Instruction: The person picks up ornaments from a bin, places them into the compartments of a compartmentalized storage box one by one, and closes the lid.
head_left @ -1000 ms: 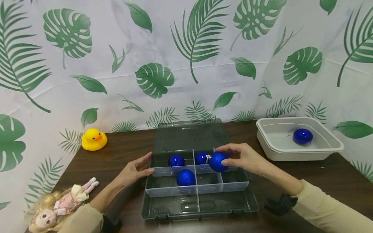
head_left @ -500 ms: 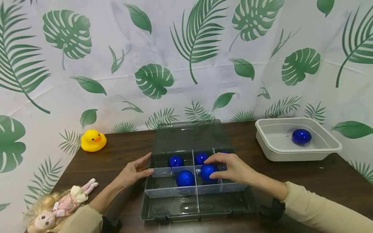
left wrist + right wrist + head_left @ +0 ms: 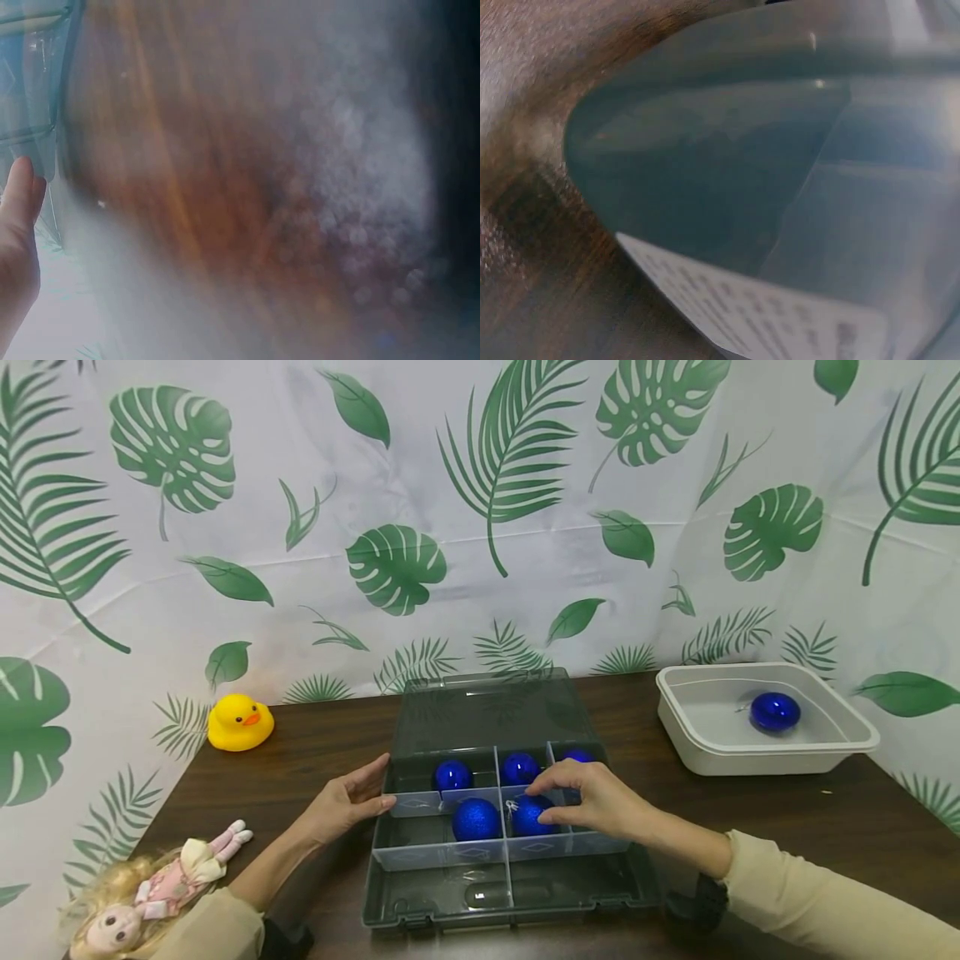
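My right hand [image 3: 596, 797] holds a glittery blue Christmas ball [image 3: 529, 818] by thumb and fingers, low inside a middle-row compartment of the dark clear divider box [image 3: 442, 893]. The ball's silver hanger points left. Beside it, across a divider, lies another glittery blue ball [image 3: 477, 821]. In the back row are a shiny blue ball [image 3: 453, 775], a second shiny ball [image 3: 520, 768] and a partly hidden blue ball [image 3: 577, 757]. My left hand [image 3: 337, 806] touches the box's left edge with extended fingers; the left wrist view shows fingertips [image 3: 21, 176] at its corner.
The box's lid [image 3: 491, 714] lies open toward the wall. A pale grey tub [image 3: 690, 735] at the right holds a flattened shiny blue ornament [image 3: 776, 712]. A yellow rubber duck [image 3: 241, 722] stands back left, and a doll [image 3: 168, 889] lies front left.
My right hand has brought the glittery ball from over the back row toward me, then down into the middle-row compartment. The left hand has stayed at the box edge.
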Demonstrator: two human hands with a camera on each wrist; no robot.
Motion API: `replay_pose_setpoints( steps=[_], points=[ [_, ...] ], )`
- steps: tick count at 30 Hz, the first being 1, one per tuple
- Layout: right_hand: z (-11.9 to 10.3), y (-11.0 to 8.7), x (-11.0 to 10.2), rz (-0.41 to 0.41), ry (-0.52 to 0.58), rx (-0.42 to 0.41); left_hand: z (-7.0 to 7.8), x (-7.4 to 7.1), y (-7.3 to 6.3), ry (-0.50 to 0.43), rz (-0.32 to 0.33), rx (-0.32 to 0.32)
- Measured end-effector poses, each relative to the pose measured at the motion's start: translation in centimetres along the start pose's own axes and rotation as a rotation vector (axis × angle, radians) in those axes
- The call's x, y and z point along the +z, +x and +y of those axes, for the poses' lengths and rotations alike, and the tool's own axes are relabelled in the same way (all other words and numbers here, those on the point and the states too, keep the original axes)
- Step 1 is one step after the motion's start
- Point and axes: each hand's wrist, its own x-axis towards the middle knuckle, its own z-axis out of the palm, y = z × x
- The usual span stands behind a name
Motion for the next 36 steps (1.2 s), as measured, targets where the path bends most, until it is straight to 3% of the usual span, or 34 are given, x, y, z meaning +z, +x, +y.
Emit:
replay_pose_setpoints(
  steps=[6,10,13,17,20,23,25,30,36],
  points=[
    [0.3,0.0,-0.2,0.001,0.061,0.025,0.0,0.0,-0.1,0.004,0.007,-0.012],
    [0.8,-0.2,-1.3,0.061,0.111,0.082,0.1,0.0,-0.2,0.001,0.005,-0.016],
    [1.6,-0.5,-3.3,0.178,0.094,0.117,0.2,0.0,-0.1,0.006,0.006,-0.013],
    [3.7,-1.2,-7.2,0.406,0.054,0.185,0.2,-0.1,-0.1,0.006,0.008,-0.007],
    [6.1,-2.5,-10.3,0.576,0.030,0.318,0.2,-0.1,0.0,0.004,0.011,-0.008],
    [8.8,-4.4,-13.0,0.681,0.038,0.464,0.1,-0.2,0.0,0.007,0.011,-0.011],
    [10.5,-5.8,-14.6,0.710,0.050,0.555,0.1,-0.1,0.0,0.006,0.011,-0.011],
    [13.2,-8.7,-17.3,0.767,0.160,0.688,0.1,-0.1,-0.1,-0.008,0.003,-0.014],
    [14.3,-10.0,-18.9,0.733,0.110,0.919,0.2,0.0,0.0,-0.015,-0.007,-0.016]
  ],
)
